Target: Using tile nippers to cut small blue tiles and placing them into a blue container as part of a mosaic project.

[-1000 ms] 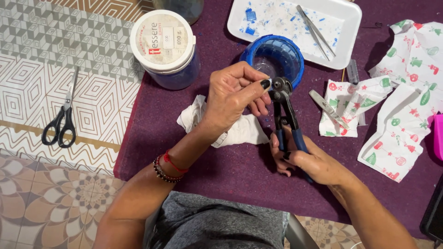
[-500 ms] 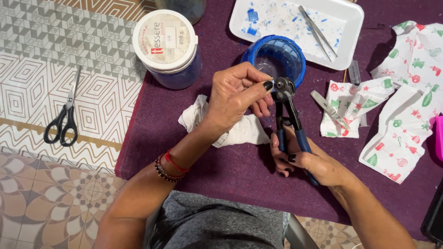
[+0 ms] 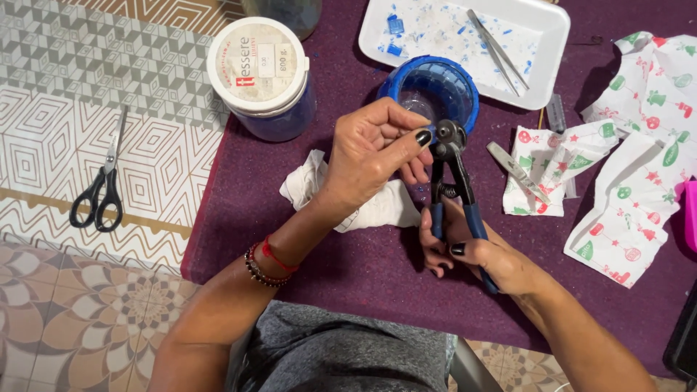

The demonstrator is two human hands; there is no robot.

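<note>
Seen from above, the right hand [image 3: 472, 250] squeezes the blue handles of a pair of nippers [image 3: 451, 174], fingers closed around them. The left hand [image 3: 374, 149] pinches a tiny blue chip, barely visible, at the cutter head, just before a blue jar [image 3: 430, 87] on the purple worktop [image 3: 348, 268]. Fingertips sit close to the cutters; a slip could pinch them, or shards might fly.

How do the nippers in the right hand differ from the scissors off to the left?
The nippers are gripped by the right hand above the purple cloth; the scissors lie untouched on the patterned surface. The nippers have blue handles and a short black head, pointed at the left hand; the scissors have black loop handles and long thin blades. Both point away from the person.
</note>
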